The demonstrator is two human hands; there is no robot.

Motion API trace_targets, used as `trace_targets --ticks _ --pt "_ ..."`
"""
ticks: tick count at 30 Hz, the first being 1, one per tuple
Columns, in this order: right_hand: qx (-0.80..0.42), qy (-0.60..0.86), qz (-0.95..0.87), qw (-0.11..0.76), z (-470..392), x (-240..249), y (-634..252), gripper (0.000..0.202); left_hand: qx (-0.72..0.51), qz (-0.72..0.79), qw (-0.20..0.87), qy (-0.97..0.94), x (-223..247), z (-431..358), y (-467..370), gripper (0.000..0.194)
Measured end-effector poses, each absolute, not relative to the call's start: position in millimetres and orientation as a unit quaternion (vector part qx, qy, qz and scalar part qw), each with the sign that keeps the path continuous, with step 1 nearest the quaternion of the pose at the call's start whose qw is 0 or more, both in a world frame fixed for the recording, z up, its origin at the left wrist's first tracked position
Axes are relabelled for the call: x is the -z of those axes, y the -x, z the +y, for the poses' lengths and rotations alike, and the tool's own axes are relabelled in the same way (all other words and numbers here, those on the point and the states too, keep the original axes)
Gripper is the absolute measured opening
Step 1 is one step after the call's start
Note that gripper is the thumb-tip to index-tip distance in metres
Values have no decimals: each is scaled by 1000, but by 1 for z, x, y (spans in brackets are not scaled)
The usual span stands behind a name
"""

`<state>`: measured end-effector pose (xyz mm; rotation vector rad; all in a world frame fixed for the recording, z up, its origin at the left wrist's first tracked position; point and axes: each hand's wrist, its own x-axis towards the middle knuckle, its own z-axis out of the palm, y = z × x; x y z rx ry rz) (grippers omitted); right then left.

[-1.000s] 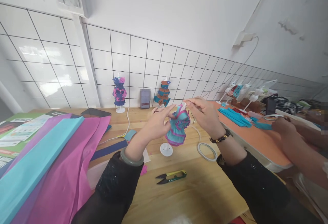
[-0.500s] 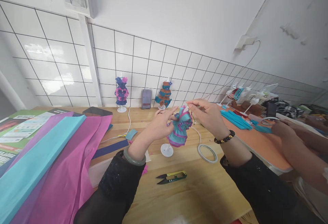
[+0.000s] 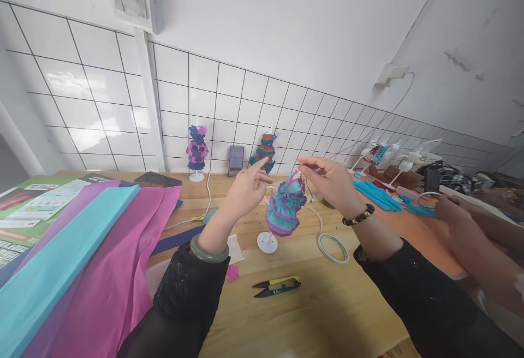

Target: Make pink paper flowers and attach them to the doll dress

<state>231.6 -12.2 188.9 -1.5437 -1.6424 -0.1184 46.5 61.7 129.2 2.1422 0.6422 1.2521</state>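
Observation:
A miniature dress form (image 3: pixel 283 216) wears a ruffled turquoise paper dress edged in magenta, and it leans to the right over its round white base (image 3: pixel 267 243). The thumb and fingers of my right hand (image 3: pixel 331 183) pinch it at the top, by the neck. My left hand (image 3: pixel 246 193) is off to its left, fingers spread, holding nothing. Yellow-and-green thread snips (image 3: pixel 282 285) lie in front of the base. Right of the dress is a roll of white tape (image 3: pixel 332 248). A pink paper flower (image 3: pixel 232 273) rests near my left sleeve.
Pink, turquoise and purple paper sheets (image 3: pixel 110 260) cover the left side. Two dressed miniature forms, one navy and pink (image 3: pixel 197 149), one brown and teal (image 3: pixel 268 142), stand by the tiled wall with a phone (image 3: pixel 236 160) between them. Another person's hands (image 3: pixel 454 213) are at right over an orange mat (image 3: pixel 413 232).
My left hand has let go of the dress and drawn back left, its fingers opening. My right hand stays at the top of the form. The view has shifted slightly.

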Motion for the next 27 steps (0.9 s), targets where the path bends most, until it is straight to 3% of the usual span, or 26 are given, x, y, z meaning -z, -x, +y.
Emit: trace_targets --ticks 27 --pt "99 617 -678 386 17 -196 -222 28 -470 322 286 -770 -130 64 -43 62"
